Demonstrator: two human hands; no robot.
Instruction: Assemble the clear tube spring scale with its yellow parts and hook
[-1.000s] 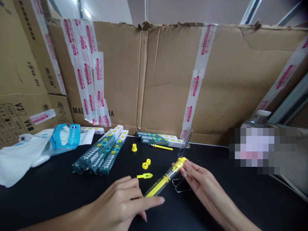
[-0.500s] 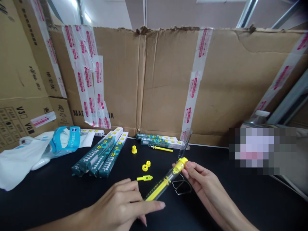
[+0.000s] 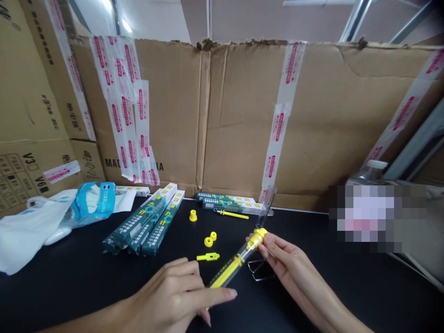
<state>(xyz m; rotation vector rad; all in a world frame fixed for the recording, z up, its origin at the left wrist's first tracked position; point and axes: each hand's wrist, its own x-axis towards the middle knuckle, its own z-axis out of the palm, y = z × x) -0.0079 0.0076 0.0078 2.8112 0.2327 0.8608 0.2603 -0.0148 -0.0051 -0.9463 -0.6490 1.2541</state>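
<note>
Between both hands, clear plastic tube with yellow inner scale and cap (image 3: pixel 236 262) — long axis diagonal; left hand (image 3: pixel 173 296) pinches near end, right hand (image 3: pixel 287 261) grips cap end — equally near.

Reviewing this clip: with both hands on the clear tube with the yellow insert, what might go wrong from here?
1. The right hand pinches only the yellow cap of the tube; the cap might slip or pop off.
2. A wire hook lies right under the tube and may snag it.
3. The loose yellow rings and small yellow pin lie near the left hand, which may knock them away.
</note>
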